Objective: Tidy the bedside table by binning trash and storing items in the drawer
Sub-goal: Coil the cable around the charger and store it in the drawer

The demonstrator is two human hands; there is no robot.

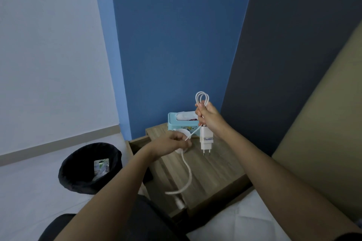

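Above the wooden bedside table (211,174), my right hand (208,118) grips a looped bundle of white charger cable (201,98). The white plug adapter (206,139) hangs from that hand, prongs down. My left hand (172,143) pinches the same cable further along, and its loose end (187,174) trails down toward the table's front edge. A white round object (182,132) on the table is mostly hidden behind my left hand. The drawer (137,145) stands pulled out at the table's left side.
A light-blue tissue box (176,121) stands at the back of the table against the blue wall. A black lined bin (89,168) with a wrapper inside sits on the floor to the left. A bed with a beige headboard (323,143) lies to the right.
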